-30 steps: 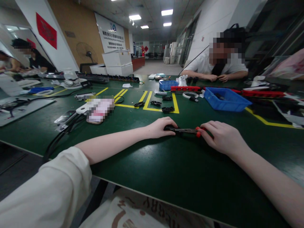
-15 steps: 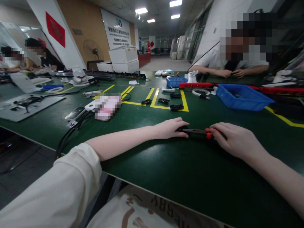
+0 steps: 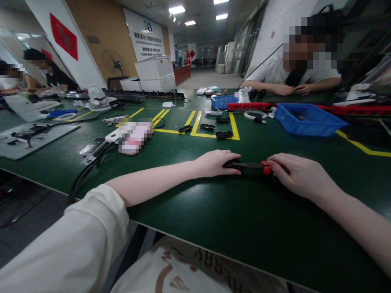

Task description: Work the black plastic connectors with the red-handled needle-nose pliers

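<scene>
Green and lightly glossy, the table [image 3: 195,219] ran wide beneath everything, with a co-worker [image 3: 324,75] in white seated on its far side. A blue plastic bin [image 3: 308,122] stood beyond the right hand [image 3: 297,173], which was closed on the red handles of the pliers [image 3: 253,165], most of the grip hidden in the palm. Opposite, the left hand [image 3: 214,163] had thumb and fingers clamped around a black piece [image 3: 229,164], low over the near part of the table. The pliers' tips met that piece between the fingertips; whether they pinched it could not be told.

The pliers looked stiff and fairly weighty for their length, best taken well back on the red handles, where the covering seemed less slippery than the metal. The black piece was probably light and hard, perhaps with fine parts that could snap, so a hold on its sides, clear of the tips, seemed safest.

Beyond the hands, three small black parts [image 3: 224,134] lay inside yellow tape [image 3: 210,136], apart from one another.
</scene>
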A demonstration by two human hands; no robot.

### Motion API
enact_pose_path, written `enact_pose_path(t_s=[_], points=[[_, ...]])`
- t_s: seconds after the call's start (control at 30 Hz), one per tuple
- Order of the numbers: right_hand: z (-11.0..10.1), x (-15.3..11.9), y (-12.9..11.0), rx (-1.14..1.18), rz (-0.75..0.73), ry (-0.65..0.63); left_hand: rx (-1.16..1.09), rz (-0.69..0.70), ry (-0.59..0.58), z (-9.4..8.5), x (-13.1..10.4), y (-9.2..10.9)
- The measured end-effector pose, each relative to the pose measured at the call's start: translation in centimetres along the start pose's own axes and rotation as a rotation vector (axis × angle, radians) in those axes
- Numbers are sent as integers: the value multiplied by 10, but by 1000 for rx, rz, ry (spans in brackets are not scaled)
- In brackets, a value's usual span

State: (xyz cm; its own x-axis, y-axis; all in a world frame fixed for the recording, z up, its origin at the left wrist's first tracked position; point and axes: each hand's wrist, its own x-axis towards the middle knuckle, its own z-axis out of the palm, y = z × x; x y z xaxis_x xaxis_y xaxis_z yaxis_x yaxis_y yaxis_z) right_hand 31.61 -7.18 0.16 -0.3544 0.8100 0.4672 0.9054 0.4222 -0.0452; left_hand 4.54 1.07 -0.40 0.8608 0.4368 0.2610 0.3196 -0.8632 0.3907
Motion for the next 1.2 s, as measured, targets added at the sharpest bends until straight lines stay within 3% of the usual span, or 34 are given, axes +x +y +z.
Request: enact_pose_path(t_s=[0.4,0.77,1.2], points=[[-9,2,-3,-50,-66,-119,85,-55,-16,0,0,5],[-10,-3,-4,-181,-202,-22,63,6,-2,1,-2,1],[-12,1,-15,-237,-191,71,91,-12,-17,0,-1,3]])
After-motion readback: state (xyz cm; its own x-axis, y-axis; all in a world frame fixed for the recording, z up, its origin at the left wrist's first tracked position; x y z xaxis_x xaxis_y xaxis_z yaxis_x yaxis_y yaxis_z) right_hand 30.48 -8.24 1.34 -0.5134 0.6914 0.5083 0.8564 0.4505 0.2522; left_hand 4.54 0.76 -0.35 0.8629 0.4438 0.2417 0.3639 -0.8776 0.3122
